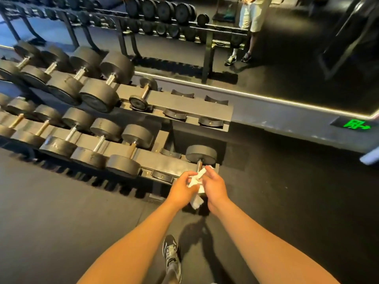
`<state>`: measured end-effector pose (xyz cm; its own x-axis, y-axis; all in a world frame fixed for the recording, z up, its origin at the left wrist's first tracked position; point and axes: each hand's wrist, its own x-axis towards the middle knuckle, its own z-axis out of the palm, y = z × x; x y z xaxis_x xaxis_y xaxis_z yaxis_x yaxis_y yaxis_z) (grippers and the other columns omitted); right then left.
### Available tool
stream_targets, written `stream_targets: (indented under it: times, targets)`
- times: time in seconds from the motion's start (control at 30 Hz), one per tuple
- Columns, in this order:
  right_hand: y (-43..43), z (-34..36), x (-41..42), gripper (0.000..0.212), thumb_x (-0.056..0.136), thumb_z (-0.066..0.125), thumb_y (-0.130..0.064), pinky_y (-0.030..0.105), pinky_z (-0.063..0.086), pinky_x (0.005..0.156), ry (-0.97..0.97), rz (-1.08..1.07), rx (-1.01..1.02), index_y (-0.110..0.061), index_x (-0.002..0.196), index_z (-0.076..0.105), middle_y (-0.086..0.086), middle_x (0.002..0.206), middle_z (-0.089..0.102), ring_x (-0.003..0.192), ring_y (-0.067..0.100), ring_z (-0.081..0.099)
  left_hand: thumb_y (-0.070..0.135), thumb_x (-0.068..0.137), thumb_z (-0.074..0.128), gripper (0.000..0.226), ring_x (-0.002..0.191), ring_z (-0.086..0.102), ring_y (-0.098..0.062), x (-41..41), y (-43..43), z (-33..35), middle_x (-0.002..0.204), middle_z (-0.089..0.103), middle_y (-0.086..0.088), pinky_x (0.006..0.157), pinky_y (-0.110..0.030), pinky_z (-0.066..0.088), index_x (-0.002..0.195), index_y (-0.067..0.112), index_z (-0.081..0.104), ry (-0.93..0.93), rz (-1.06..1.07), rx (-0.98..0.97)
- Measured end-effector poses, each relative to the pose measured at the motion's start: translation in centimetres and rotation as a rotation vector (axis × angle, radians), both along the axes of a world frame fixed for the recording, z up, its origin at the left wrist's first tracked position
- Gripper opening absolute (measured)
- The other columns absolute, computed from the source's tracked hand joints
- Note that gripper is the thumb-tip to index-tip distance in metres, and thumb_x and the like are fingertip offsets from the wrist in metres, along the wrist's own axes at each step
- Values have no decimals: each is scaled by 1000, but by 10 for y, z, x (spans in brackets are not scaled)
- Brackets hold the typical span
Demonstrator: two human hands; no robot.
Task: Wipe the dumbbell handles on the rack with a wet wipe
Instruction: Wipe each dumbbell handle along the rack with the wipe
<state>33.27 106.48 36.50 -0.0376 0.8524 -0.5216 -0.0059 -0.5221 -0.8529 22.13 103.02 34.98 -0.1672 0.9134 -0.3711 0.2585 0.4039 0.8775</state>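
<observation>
A two-tier dumbbell rack (176,108) runs from the left edge to the middle, loaded with black dumbbells. The rightmost dumbbell (201,153) on the lower tier sits just beyond my hands, its handle partly hidden by them. My left hand (181,189) and my right hand (214,188) both hold a crumpled white wet wipe (195,181) between them, in front of that dumbbell's near end. A strip of the wipe hangs down below my hands.
Several cradles at the right end of the upper tier hold nothing. A mirror wall (287,64) behind the rack reflects another rack and a standing person. A green floor sign (356,124) glows at right. My shoe (171,255) is on the black rubber floor.
</observation>
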Motion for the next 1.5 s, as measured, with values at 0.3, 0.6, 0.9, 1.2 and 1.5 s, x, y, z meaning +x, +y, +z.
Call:
stream_targets:
  times: [0.3,0.6,0.9,1.2,1.5]
  targets:
    - [97,-44,-47,44,106,43,-13,28,46,103,-197,-28,-33,-28,148,44,-1,147,49,128,17,50,32,107,44,28,98,69,-24,-46,122,-51,103,74,-7,91,-42,57,104,22,69,-277,311,-216]
    - [158,-86,-38,28,101,55,-22,26,48,71,-186,17,-154,-34,126,55,3,121,59,103,17,58,49,104,42,31,107,62,-28,-38,179,-93,118,63,-7,95,-52,55,119,29,60,-292,232,-265]
    - [190,-139,-17,30,101,54,-12,24,50,71,-224,-20,-119,-33,122,55,5,127,57,107,19,57,25,98,66,27,101,66,-25,-31,191,-147,116,65,-7,80,-35,60,122,30,57,-305,354,-312]
    - [189,-164,-12,37,102,51,-10,17,44,65,-201,42,-172,-30,132,55,3,129,53,108,16,54,39,99,61,23,109,65,-31,-31,191,-179,112,73,-6,97,-54,54,115,26,71,-402,523,-381]
    - [189,-181,-4,32,102,45,-5,22,47,64,-225,-51,-178,-29,118,58,8,121,56,96,14,56,30,84,82,32,105,71,-31,-35,191,-197,104,78,-6,96,-52,57,112,17,72,-435,522,-390]
